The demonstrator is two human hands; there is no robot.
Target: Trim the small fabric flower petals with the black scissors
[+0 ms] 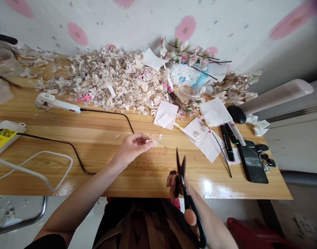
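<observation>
Over the middle of the wooden table (pixel 158 173), my left hand (pixel 133 148) pinches a small pale scrap (pixel 153 142) between thumb and fingers; it looks like thin paper or a petal. Small bits lie on the wood beside it. In my right hand (pixel 190 197), near the front edge, are black-handled scissors (pixel 183 173), with thumb and fingers through the loops. Their blades are a little apart and point away from me, clear of the scrap. Beyond my hands spreads a large heap of pale petal-like scraps (pixel 117 83).
A glue gun (pixel 58 103) with a black cord lies left, near a white power strip (pixel 5 138). To the right are paper squares (pixel 208 147), a thin twig (pixel 217 141), markers (pixel 227 141) and a phone (pixel 253 162). Flowered branches (pixel 189 57) rest at the back.
</observation>
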